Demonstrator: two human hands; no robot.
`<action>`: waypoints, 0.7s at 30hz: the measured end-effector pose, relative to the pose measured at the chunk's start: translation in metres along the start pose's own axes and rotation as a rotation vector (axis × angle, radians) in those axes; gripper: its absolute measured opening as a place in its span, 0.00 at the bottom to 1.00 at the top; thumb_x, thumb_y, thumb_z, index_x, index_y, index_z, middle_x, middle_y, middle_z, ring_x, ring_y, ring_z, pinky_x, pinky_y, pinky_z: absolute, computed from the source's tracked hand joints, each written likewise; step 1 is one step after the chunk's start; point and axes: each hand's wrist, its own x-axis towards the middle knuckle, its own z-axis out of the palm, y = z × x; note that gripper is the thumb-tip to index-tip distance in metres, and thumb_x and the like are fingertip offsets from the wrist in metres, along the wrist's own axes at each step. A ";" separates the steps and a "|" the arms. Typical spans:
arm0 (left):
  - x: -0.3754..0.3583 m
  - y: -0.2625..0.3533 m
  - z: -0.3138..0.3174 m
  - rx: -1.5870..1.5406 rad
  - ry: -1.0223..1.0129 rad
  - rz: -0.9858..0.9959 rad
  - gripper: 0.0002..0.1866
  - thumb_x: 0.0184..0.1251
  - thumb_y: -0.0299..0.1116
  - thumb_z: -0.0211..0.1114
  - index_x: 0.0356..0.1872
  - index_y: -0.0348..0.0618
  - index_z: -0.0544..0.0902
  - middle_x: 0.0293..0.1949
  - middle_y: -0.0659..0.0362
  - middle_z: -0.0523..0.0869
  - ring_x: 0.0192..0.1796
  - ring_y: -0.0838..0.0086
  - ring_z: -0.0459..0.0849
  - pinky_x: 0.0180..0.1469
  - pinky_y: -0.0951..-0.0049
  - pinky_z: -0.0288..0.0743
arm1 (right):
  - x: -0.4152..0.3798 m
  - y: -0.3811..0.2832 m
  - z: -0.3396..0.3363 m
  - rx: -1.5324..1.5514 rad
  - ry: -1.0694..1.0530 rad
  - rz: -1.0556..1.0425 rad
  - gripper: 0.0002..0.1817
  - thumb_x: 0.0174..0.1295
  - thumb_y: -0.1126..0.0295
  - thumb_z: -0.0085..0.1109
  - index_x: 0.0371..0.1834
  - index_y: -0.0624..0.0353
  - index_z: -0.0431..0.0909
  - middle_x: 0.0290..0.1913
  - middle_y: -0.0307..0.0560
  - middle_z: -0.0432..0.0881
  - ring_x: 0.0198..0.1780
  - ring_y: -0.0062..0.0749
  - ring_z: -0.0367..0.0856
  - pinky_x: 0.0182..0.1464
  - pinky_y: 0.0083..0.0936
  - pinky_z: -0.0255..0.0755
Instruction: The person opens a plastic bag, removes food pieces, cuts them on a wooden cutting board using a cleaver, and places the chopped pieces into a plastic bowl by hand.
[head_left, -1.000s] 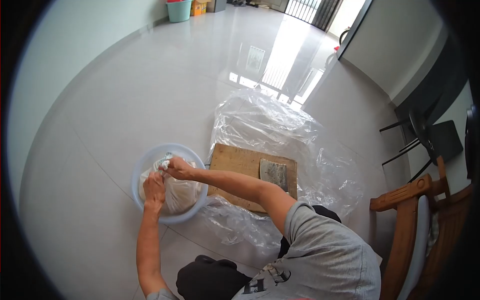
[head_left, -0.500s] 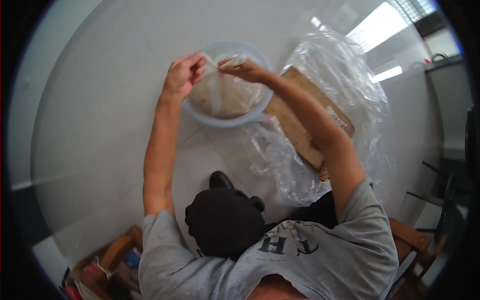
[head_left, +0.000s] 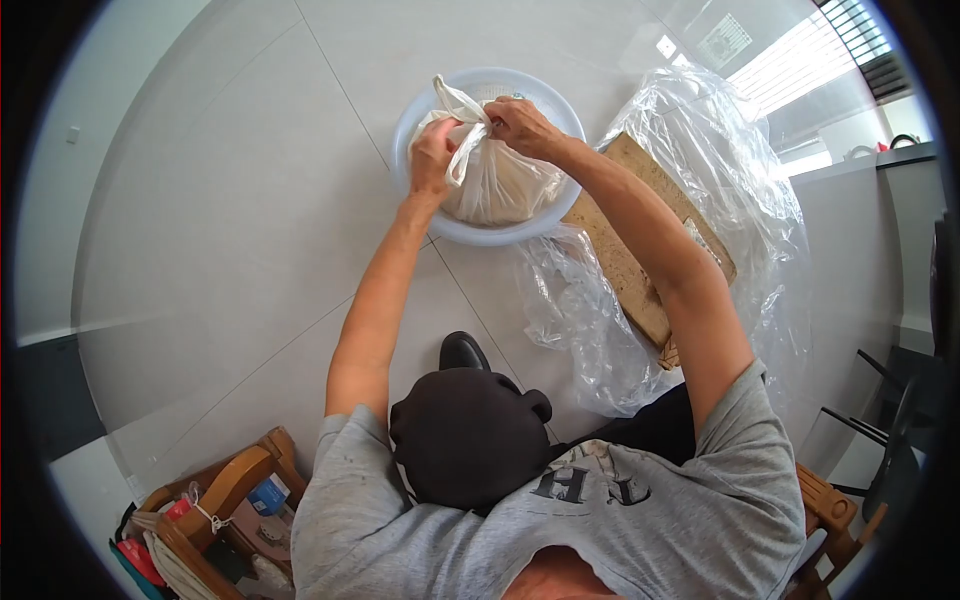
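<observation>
A white, translucent plastic bag (head_left: 505, 190) with something pale brown inside sits in a round, light blue basin (head_left: 487, 237) on the floor. Its top is gathered and twisted, and one loop of the bag stands up on the left. My left hand (head_left: 433, 158) is closed on the bag's left handle, its fingertips partly behind the plastic. On the other side, my right hand (head_left: 523, 127) pinches the gathered neck of the bag. What exactly the bag contains cannot be made out through the plastic.
Right of the basin, a brown board (head_left: 640, 225) lies on crumpled clear plastic sheeting (head_left: 735, 170). My black shoe (head_left: 462, 350) and dark-covered knee (head_left: 465, 440) are nearer. Wooden furniture (head_left: 235, 490) holding small items stands at lower left, a dark chair (head_left: 885, 430) at right.
Both hands keep hold of the bag. Its handles, stretched between the hands before, are now crossed and bunched at the neck. The camera view has shifted, and the basin appears further right.
</observation>
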 end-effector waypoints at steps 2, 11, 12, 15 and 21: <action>0.007 0.002 0.007 0.117 -0.009 0.217 0.09 0.52 0.28 0.62 0.35 0.39 0.80 0.32 0.49 0.81 0.31 0.55 0.81 0.34 0.62 0.76 | -0.002 -0.003 -0.004 -0.033 0.012 0.002 0.07 0.50 0.77 0.56 0.33 0.62 0.79 0.37 0.55 0.80 0.41 0.51 0.78 0.44 0.38 0.72; -0.004 0.001 0.005 0.066 0.151 -0.138 0.06 0.53 0.25 0.61 0.31 0.39 0.84 0.23 0.49 0.83 0.27 0.61 0.83 0.31 0.67 0.73 | -0.025 0.037 -0.058 -0.119 0.261 0.229 0.07 0.55 0.80 0.54 0.33 0.62 0.82 0.36 0.52 0.84 0.35 0.40 0.83 0.42 0.31 0.78; -0.004 0.001 0.014 -0.022 0.166 -0.188 0.07 0.53 0.24 0.61 0.33 0.39 0.85 0.24 0.49 0.83 0.27 0.62 0.83 0.31 0.68 0.74 | -0.030 0.035 -0.062 -0.104 0.207 0.185 0.07 0.55 0.80 0.55 0.34 0.63 0.82 0.37 0.52 0.84 0.36 0.39 0.83 0.42 0.30 0.78; -0.002 0.003 0.023 0.009 0.144 -0.172 0.08 0.54 0.25 0.61 0.34 0.41 0.85 0.28 0.53 0.84 0.31 0.63 0.84 0.36 0.68 0.75 | -0.022 0.011 -0.030 0.054 0.091 0.008 0.11 0.51 0.75 0.62 0.39 0.62 0.82 0.41 0.53 0.83 0.41 0.42 0.82 0.46 0.31 0.76; 0.001 0.003 0.007 0.327 0.067 0.054 0.07 0.56 0.26 0.60 0.33 0.42 0.86 0.36 0.54 0.82 0.36 0.60 0.82 0.39 0.64 0.76 | -0.011 -0.006 0.021 -0.083 0.149 0.106 0.08 0.48 0.70 0.65 0.32 0.56 0.80 0.36 0.50 0.82 0.39 0.48 0.80 0.41 0.39 0.73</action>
